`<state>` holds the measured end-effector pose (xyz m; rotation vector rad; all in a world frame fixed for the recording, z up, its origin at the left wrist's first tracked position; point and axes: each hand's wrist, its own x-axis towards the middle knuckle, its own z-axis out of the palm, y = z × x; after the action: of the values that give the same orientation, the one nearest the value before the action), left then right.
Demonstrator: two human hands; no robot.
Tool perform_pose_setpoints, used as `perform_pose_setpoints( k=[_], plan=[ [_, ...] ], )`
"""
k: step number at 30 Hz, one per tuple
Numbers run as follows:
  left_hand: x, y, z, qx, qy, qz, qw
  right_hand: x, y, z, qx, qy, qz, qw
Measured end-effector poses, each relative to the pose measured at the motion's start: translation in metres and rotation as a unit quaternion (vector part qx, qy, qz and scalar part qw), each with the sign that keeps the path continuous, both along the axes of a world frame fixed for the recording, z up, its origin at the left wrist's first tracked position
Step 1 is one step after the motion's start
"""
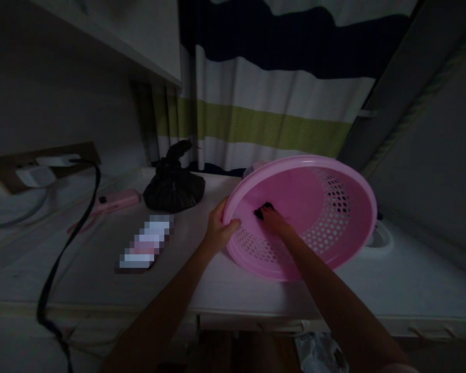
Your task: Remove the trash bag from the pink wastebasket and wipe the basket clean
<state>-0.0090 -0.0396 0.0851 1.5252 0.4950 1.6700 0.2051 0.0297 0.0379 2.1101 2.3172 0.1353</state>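
Note:
A pink plastic basket (299,194) with rows of holes is tilted on the white desk, its opening facing me. My left hand (220,225) grips its left rim, the thumb over the inner side and the fingers behind. Inside the basket, my right hand (274,217) is closed on a small black cloth (264,208), which touches or lies close to the inner wall. The basket hides part of the things behind it.
On the white desk (194,243), a knotted black plastic bag (174,186) stands left of the basket, near a blurred phone (147,243) and a pink device (118,201). A black cable (68,243) hangs at the left. A white round container (380,238) is at the right.

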Motion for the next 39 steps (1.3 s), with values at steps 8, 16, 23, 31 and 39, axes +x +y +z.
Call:
perform_pose_setpoints(
  k=[8,16,23,31,39],
  plan=[
    [0.003,0.002,-0.008,0.153,-0.05,0.177,0.971,-0.001,-0.007,0.001,0.004,0.012,-0.006,1.0],
    [0.002,-0.001,-0.015,0.289,0.075,0.234,0.925,0.001,-0.013,0.003,0.0,0.033,-0.006,0.999],
    [0.012,-0.003,-0.028,0.319,0.202,0.144,0.915,0.005,-0.012,0.002,0.001,0.057,-0.002,0.998],
    [0.017,-0.002,-0.035,0.261,0.15,0.148,0.942,0.004,-0.019,0.001,0.004,0.066,0.008,0.998],
    [0.016,-0.004,-0.022,0.23,0.143,0.18,0.946,0.003,-0.037,0.001,0.002,0.08,0.059,0.995]
  ],
)
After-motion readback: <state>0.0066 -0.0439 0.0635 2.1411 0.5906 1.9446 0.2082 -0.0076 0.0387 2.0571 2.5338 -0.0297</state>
